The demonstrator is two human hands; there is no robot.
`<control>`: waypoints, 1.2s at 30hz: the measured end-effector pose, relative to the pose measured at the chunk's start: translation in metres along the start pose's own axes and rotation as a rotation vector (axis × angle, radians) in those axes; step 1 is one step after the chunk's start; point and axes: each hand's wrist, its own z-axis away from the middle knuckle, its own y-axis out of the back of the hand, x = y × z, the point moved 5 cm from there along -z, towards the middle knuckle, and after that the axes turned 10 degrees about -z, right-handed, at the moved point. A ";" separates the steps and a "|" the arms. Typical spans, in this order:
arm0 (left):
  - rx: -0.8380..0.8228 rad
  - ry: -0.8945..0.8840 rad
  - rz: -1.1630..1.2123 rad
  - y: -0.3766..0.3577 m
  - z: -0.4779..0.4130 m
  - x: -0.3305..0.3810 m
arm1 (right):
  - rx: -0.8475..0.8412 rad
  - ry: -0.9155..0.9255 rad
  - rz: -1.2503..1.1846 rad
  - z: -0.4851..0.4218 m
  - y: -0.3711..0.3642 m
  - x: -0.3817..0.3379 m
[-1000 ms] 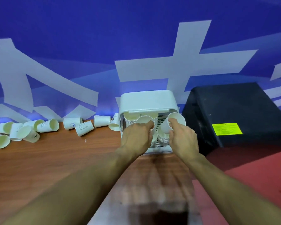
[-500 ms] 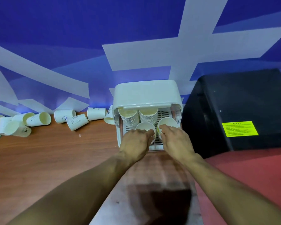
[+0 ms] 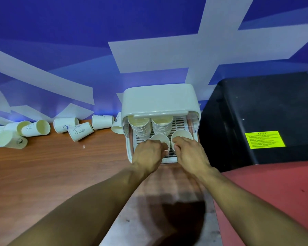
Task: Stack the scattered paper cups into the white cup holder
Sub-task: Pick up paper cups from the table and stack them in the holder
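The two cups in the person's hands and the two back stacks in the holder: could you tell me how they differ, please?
The left hand and right hand each grip a front cup; the back stacks are untouched. The front cups show single rims, while the back stacks show many nested rims. The front cups sit lower than the back stacks. All are pale paper cups, mouths up, inside the white holder.

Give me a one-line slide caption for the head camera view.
Both hands set white paper cups into the white plastic cup holder; more cups lie scattered left.
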 end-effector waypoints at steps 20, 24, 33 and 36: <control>0.231 0.321 0.077 0.083 0.159 -0.131 | 0.063 0.283 -0.125 0.016 -0.024 -0.182; 0.261 0.463 0.094 0.084 0.216 -0.190 | -0.036 0.380 -0.086 0.015 -0.063 -0.242; 0.302 0.680 0.188 0.066 0.301 -0.351 | -0.209 0.412 -0.026 -0.014 -0.177 -0.363; 0.320 0.714 0.196 0.055 0.325 -0.415 | -0.264 0.405 -0.003 -0.034 -0.224 -0.404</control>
